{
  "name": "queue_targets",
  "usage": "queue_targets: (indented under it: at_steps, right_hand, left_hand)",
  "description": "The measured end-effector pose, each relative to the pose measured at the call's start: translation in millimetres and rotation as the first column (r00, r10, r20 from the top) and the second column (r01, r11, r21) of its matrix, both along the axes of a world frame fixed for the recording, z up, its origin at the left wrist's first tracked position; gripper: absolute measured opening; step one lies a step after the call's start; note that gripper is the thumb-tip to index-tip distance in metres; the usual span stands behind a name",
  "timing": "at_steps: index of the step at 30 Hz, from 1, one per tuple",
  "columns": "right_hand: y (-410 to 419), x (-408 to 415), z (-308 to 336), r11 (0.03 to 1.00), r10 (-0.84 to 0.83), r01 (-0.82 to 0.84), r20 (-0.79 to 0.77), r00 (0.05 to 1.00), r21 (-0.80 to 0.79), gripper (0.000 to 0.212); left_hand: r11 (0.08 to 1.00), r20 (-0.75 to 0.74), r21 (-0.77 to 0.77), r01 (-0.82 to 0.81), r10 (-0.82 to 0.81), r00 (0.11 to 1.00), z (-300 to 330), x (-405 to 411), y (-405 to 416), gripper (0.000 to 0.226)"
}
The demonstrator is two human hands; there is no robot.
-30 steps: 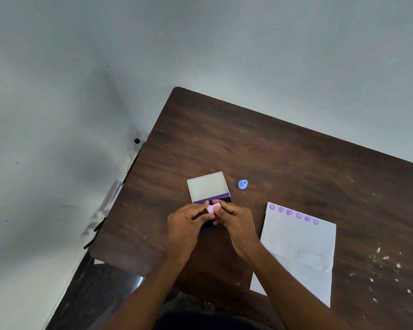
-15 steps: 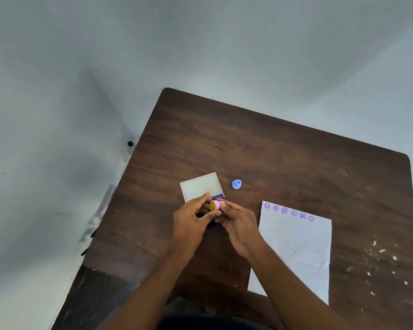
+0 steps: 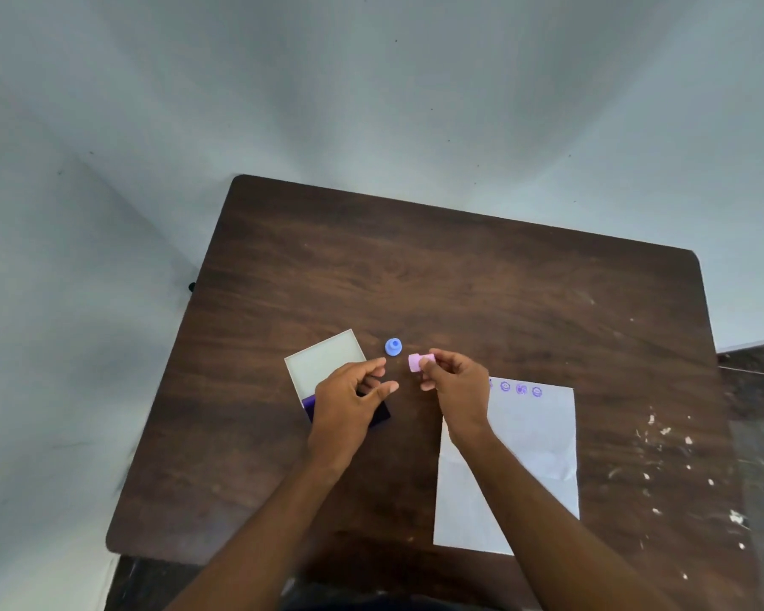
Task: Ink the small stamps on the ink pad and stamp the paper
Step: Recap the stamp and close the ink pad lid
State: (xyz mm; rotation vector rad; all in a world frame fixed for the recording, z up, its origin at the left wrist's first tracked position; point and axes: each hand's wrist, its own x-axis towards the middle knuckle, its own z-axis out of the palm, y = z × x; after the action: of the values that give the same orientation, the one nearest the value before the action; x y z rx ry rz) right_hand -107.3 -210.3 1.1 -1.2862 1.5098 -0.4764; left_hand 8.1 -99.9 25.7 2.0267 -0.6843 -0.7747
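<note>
My right hand [image 3: 455, 385] pinches a small pink stamp [image 3: 420, 362] above the table, just left of the white paper [image 3: 530, 456]. A row of purple prints [image 3: 521, 388] runs along the paper's far edge, partly hidden by that hand. My left hand [image 3: 349, 403] hovers with fingers apart and nothing in it over the purple ink pad [image 3: 309, 405], hiding most of it. The pad's pale open lid [image 3: 325, 361] lies beyond. A small blue stamp [image 3: 393, 347] stands on the table between lid and pink stamp.
All of this rests on a dark wooden table [image 3: 459, 280] set against a pale wall. White paint flecks [image 3: 662, 456] dot its right side. A table corner is near left, and dark floor shows at the right.
Both hands were joined on the pink stamp over the ink pad. My left hand has let go, and my right hand has carried the stamp to the right, towards the paper.
</note>
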Motion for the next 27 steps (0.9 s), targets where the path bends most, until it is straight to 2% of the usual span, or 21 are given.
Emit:
queue_targets:
  at_steps: [3,6,7,10,14,27]
  right_hand:
    - [-6.4,3.4,-5.1,0.974,0.126,-0.155,-0.172,0.977,-0.168,0.026]
    - [-10.3,10.2,-10.6,0.917,0.218,-0.283,-0.241,0.946,-0.283,0.008]
    - [-10.3,11.8,-12.7,0.898,0.248,-0.324,-0.265,0.932,-0.299,0.010]
    - [-10.2,14.7,-18.0,0.865,0.286,-0.393,-0.338,0.897,-0.312,0.021]
    - [-9.7,17.3,-21.7,0.847,0.315,-0.435,-0.369,0.874,-0.308,0.024]
    - [-11.4,21.1,-22.0,0.844,0.333,-0.460,-0.403,0.852,-0.275,0.021]
  left_hand:
    - [0.999,0.009,0.050,0.003,-0.003,1.000,-3.2,1.3,-5.9,0.043]
    - [0.996,0.013,0.084,-0.001,0.000,1.000,-7.1,2.2,-11.8,0.045]
    - [0.996,0.017,0.094,0.001,-0.003,1.000,-8.1,2.0,-13.4,0.045]
    - [0.994,0.020,0.104,0.010,-0.012,1.000,-10.2,1.2,-16.3,0.045]
    - [0.994,0.008,0.112,0.012,-0.013,1.000,-13.5,2.2,-16.3,0.044]
    - [0.991,0.010,0.130,-0.010,0.009,1.000,-12.1,3.2,-14.1,0.042]
